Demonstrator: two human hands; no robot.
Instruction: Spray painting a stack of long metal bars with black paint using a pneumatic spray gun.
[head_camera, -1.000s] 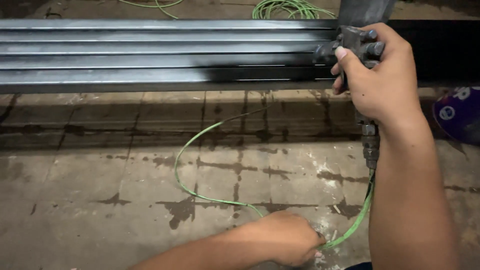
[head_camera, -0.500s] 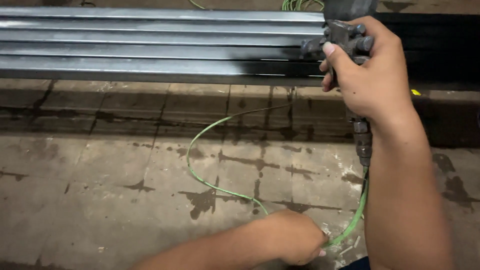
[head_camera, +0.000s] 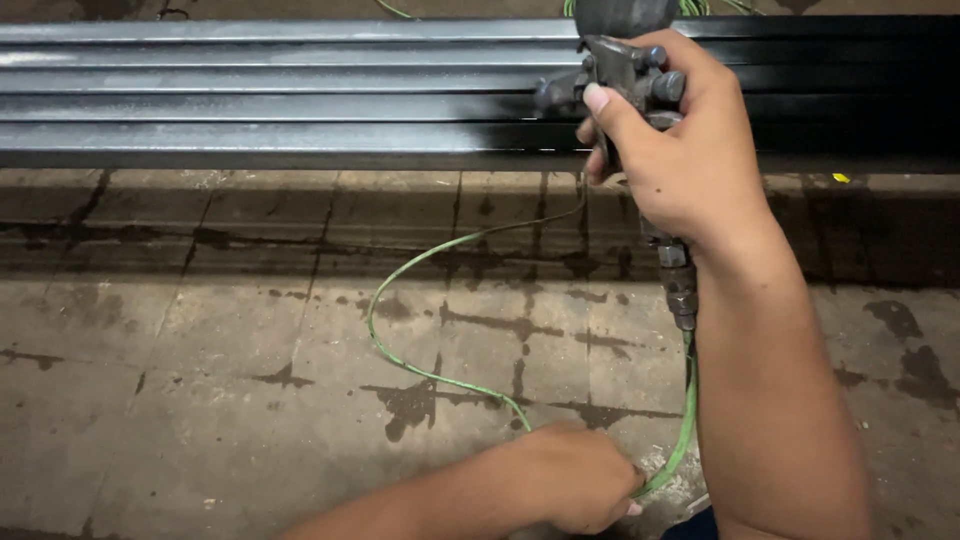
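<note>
Hands are working with a spray gun (head_camera: 625, 75) and a green hose (head_camera: 420, 290).
Right hand (head_camera: 690, 150) is gripping the gun tight beside the metal bars (head_camera: 280, 95); left hand (head_camera: 585, 480) is closing around the hose, low on the floor (head_camera: 180, 400).

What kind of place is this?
Probably a metal workshop or paint yard: the right hand holds a spray gun at long steel bars turning black, over a stained concrete floor.

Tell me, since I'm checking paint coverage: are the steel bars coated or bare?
Part coated. The bars are black right of the spray gun in the right hand and bare grey to its left.
</note>
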